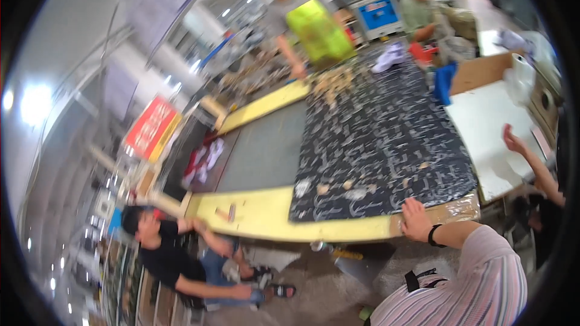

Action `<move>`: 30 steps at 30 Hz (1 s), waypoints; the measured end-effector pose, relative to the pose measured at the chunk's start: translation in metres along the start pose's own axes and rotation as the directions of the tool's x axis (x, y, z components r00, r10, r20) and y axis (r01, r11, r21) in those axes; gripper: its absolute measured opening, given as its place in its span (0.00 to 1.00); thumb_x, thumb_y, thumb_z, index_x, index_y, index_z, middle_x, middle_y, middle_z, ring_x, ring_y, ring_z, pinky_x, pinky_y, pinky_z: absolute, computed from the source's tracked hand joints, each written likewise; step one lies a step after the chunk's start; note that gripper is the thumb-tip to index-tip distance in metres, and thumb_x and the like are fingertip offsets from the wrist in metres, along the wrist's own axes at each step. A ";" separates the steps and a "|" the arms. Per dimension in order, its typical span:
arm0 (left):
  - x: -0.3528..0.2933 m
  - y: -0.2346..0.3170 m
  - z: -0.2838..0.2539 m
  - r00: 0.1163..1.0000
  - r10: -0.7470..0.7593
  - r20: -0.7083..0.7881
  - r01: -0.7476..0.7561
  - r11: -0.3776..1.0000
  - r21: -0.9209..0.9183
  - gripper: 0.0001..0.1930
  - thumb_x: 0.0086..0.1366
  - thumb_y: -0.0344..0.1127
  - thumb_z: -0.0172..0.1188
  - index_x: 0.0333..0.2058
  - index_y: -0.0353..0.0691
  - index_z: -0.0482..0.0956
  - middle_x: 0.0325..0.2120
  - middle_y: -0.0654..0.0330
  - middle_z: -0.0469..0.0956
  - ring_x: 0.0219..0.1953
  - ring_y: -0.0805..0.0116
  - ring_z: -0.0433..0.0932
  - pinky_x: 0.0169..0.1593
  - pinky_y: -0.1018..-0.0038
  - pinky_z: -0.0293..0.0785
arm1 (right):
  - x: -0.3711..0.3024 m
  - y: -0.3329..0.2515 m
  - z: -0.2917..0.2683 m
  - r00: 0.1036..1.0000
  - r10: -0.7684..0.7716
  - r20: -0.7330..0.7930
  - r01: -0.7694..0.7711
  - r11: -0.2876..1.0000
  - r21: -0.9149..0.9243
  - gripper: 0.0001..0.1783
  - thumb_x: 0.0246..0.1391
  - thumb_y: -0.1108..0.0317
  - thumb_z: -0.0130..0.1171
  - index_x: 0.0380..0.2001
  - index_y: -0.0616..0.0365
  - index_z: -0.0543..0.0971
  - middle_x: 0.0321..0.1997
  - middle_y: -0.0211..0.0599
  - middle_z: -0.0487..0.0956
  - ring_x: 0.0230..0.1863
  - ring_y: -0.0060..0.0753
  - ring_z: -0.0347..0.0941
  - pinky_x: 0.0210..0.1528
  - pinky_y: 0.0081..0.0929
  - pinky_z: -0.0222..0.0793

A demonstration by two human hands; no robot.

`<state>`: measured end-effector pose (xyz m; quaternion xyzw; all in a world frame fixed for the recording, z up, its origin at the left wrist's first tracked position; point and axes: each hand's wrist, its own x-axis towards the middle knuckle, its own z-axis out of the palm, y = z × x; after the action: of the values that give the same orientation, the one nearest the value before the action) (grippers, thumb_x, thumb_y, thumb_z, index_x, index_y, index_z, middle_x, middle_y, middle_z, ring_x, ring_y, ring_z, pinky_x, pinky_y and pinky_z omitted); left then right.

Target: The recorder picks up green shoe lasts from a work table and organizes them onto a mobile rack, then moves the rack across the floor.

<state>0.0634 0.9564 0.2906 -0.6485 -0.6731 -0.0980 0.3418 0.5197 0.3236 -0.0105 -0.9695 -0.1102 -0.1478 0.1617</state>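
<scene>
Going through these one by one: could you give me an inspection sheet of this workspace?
Surface: yellow-bordered table with a grey inset at picture left.
Job's things: black sheet with pale markings, covering the table's right part.
Clutter: tan scraps on the sheet, mostly at its far end; white bundle beyond them.
Grip: right hand rests at the sheet's near edge, open, nothing seen in it; left hand out of view.
Cables: nothing clearly identifiable in the blur.
Surroundings: seated person in black at lower left, standing person in grey at the far side, white table at right, red-and-yellow sign at left.
</scene>
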 end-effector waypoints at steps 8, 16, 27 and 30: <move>0.008 0.000 -0.009 0.999 -0.046 0.004 0.046 0.985 -0.166 0.26 0.45 0.48 0.65 0.36 0.36 0.68 0.35 0.51 0.74 0.37 0.50 0.74 0.40 0.61 0.72 | 0.009 -0.004 0.007 0.999 -0.038 -0.004 0.038 0.999 0.000 0.32 0.43 0.68 0.52 0.51 0.74 0.59 0.59 0.60 0.55 0.63 0.57 0.47 0.62 0.47 0.41; 0.019 0.012 -0.001 0.999 -0.015 0.037 0.019 0.991 -0.134 0.24 0.38 0.40 0.61 0.35 0.35 0.66 0.34 0.47 0.71 0.37 0.49 0.73 0.43 0.61 0.69 | 0.007 -0.002 0.013 0.998 -0.022 0.066 0.035 0.978 -0.207 0.31 0.51 0.67 0.46 0.56 0.72 0.53 0.61 0.57 0.52 0.65 0.53 0.43 0.64 0.43 0.39; -0.002 0.000 -0.001 0.978 0.076 -0.196 -0.127 0.957 -0.263 0.25 0.38 0.44 0.65 0.31 0.36 0.66 0.30 0.51 0.69 0.36 0.53 0.69 0.40 0.62 0.64 | 0.061 0.010 0.061 0.982 0.114 -0.152 -0.079 0.972 0.220 0.20 0.52 0.74 0.46 0.50 0.67 0.66 0.50 0.53 0.69 0.52 0.49 0.65 0.54 0.33 0.59; -0.002 -0.010 -0.001 0.959 0.103 -0.266 -0.184 0.936 -0.301 0.24 0.38 0.44 0.65 0.29 0.37 0.66 0.28 0.53 0.68 0.34 0.54 0.69 0.39 0.63 0.64 | 0.073 -0.142 0.034 0.987 -0.157 -0.031 0.149 0.829 0.538 0.21 0.51 0.78 0.43 0.51 0.68 0.63 0.52 0.53 0.67 0.55 0.45 0.62 0.57 0.32 0.56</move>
<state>0.0545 0.9526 0.2936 -0.7262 -0.5509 -0.2610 0.3179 0.5587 0.4787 0.0225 -0.8740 -0.2257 -0.1162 0.4143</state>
